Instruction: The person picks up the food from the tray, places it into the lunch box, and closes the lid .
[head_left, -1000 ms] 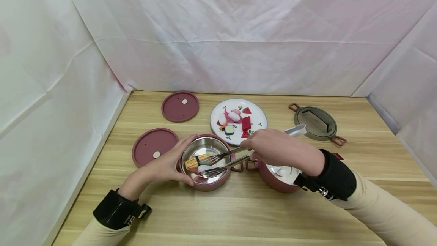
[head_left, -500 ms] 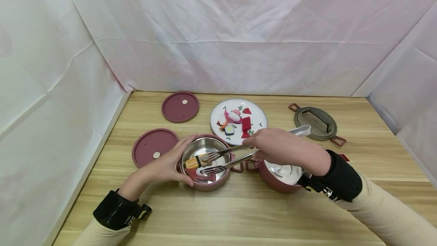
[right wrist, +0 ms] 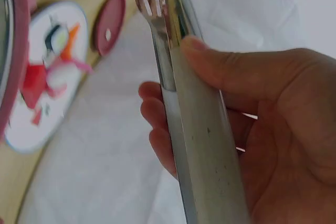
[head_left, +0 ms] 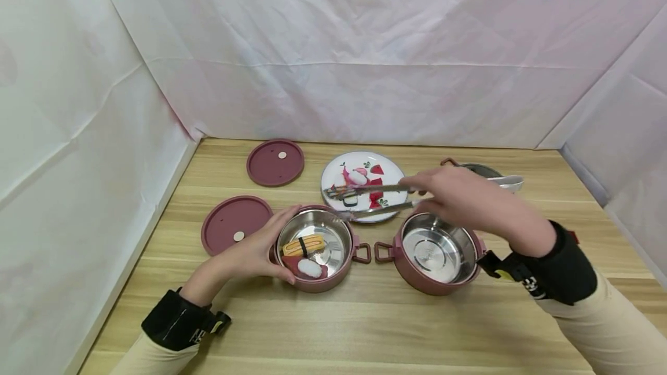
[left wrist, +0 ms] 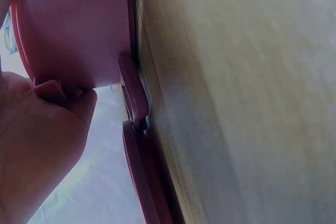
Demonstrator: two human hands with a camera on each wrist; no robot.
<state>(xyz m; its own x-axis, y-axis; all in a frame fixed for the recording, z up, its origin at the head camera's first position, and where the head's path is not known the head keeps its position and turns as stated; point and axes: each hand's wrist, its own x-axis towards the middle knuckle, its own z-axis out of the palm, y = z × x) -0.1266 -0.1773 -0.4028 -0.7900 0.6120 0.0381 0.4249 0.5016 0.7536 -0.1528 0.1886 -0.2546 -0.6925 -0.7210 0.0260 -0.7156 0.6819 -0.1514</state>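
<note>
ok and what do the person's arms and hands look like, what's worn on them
The left hand and right hand are bare, without gloves. Behind each come a wide black wrist band, a small black attachment with a yellow mark, and a cream fabric sleeve.

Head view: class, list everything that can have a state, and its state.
Left hand, gripping the left pot
Right hand, holding the tongs
Tongs, spread open
Left pot, uncovered, holding food pieces
Right pot, uncovered, no food visible inside
Plate, bearing more food pieces
Near maroon disc, off the pots
Far maroon disc, off the pots
Dark dish, mostly hidden, state unclear
</note>
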